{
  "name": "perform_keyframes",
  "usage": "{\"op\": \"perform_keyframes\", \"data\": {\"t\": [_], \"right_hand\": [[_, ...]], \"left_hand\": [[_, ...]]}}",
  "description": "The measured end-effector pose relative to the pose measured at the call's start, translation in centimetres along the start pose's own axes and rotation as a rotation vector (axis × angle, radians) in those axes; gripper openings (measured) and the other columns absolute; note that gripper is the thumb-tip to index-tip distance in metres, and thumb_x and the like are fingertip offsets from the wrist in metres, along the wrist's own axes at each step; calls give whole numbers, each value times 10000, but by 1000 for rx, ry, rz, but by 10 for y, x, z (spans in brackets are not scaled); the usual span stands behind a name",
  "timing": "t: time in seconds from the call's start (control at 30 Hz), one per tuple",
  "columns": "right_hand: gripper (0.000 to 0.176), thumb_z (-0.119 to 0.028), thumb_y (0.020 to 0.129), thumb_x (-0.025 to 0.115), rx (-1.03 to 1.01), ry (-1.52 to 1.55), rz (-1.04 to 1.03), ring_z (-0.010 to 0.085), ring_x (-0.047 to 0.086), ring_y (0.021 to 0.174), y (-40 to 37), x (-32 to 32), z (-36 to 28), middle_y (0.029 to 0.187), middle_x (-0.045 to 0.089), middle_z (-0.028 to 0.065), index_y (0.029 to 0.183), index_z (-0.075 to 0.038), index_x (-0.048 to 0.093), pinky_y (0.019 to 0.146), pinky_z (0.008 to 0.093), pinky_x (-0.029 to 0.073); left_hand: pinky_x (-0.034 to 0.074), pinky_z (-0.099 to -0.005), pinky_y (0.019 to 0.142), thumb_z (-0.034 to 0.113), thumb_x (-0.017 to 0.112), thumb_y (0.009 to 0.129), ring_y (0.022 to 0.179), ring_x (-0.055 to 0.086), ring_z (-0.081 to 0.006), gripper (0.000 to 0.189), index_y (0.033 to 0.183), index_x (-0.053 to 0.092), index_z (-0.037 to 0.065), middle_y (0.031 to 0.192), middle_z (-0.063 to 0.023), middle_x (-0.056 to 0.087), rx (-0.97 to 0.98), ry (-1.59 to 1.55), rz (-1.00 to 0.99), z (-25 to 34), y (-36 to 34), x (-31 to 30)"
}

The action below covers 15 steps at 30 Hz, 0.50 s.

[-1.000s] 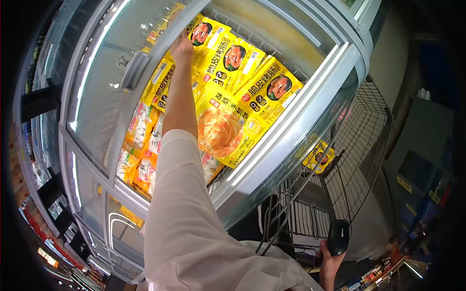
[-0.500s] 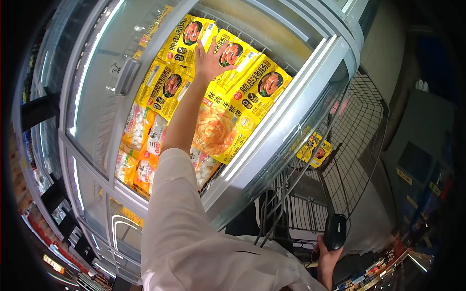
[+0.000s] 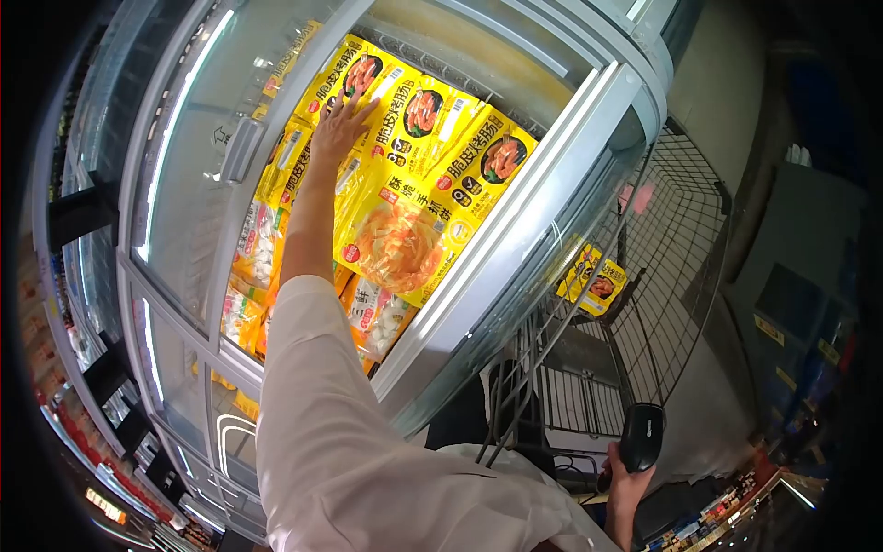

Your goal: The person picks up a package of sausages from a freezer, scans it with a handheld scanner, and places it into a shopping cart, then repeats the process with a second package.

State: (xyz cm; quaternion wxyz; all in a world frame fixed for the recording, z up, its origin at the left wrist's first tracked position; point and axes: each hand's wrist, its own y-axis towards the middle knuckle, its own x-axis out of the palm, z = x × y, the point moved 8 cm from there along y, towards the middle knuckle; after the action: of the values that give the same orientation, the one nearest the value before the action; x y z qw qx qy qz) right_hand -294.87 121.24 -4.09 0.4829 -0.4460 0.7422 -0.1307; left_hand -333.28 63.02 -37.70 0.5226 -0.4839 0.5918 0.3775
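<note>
My left hand reaches down into the freezer, fingers spread over a yellow bag of sausages near the back. Nothing is gripped in it. More yellow sausage bags lie to its right, including a middle bag and another bag by the frame. Under my forearm sits a large yellow pack of flatbread. At the lower right, my right hand is closed just below a black rounded handle piece with a small white mark, at the near end of the shopping cart.
The freezer's metal frame runs between the bags and the cart. A sliding glass lid with a grey handle covers the left side. White-and-orange bags lie nearer me. One yellow pack is in the cart.
My left hand has moved left from the middle sausage bag to the one beside it. The middle bag and flatbread pack show more fully. My right hand keeps its hold.
</note>
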Motion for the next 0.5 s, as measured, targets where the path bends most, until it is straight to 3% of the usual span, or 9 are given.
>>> {"op": "perform_keyframes", "data": {"t": [0.1, 0.17, 0.2, 0.27, 0.3, 0.33, 0.4, 0.5], "right_hand": [[217, 1, 802, 743, -13, 26, 67, 129, 580, 534, -3, -1, -1, 731, 623, 70, 957, 17, 593, 474, 279, 443], [203, -10, 808, 741, -51, -8, 90, 126, 581, 529, -6, -3, 0, 721, 623, 71, 944, 22, 594, 471, 275, 442], [203, -10, 808, 741, -54, -3, 88, 126, 581, 529, -5, -3, 1, 721, 623, 71, 944, 22, 594, 471, 275, 442], [198, -15, 810, 743, -16, 20, 65, 126, 582, 527, -3, -4, 6, 725, 625, 73, 937, 25, 597, 473, 272, 446], [198, -15, 810, 743, -15, 20, 68, 126, 582, 527, -2, -5, 6, 725, 625, 73, 937, 25, 597, 473, 272, 446], [200, -13, 806, 746, -23, 12, 58, 126, 583, 530, 0, -6, 6, 724, 625, 72, 936, 24, 599, 477, 271, 449], [203, -11, 802, 750, -28, 0, 47, 126, 585, 533, -2, -6, 6, 723, 624, 70, 935, 24, 601, 481, 270, 451], [194, -9, 797, 753, -20, -15, 70, 125, 583, 531, -3, -3, 4, 714, 623, 66, 920, 25, 607, 483, 267, 452]], "left_hand": [[357, -549, 1099, 298, 538, 972, 1437, 295, -317, 614, 1509, 266, 416, 1579, -9, 266, -8, -34, -2, 6, 4, 1], [383, -532, 1071, 195, 564, 941, 1400, 357, -327, 619, 1509, 326, 256, 1530, -101, 348, -53, 27, 72, 21, 5, -7], [383, -532, 1071, 195, 564, 941, 1400, 357, -327, 619, 1509, 326, 256, 1530, -101, 348, -55, 32, 76, 33, 5, -10], [393, -518, 1053, 134, 563, 910, 1351, 419, -354, 581, 1461, 386, 74, 1445, -197, 434, -308, -389, 136, 43, -1, -14], [385, -513, 1050, 318, 601, 920, 1307, 453, -400, 629, 1416, 422, -25, 1415, -249, 456, -343, -434, 74, 55, 1, -14], [385, -513, 1050, 318, 601, 920, 1307, 453, -400, 629, 1416, 422, -25, 1415, -249, 456, -342, -437, 72, 75, 2, -15], [368, -520, 1063, 503, 597, 903, 1303, 440, -432, 733, 1413, 450, -3, 1454, -236, 426, -372, -301, 138, 100, -1, -16], [363, -524, 1065, 635, 583, 860, 1305, 431, -446, 817, 1427, 466, 59, 1469, -233, 413, -272, -329, 260, 98, 7, -20]]}}
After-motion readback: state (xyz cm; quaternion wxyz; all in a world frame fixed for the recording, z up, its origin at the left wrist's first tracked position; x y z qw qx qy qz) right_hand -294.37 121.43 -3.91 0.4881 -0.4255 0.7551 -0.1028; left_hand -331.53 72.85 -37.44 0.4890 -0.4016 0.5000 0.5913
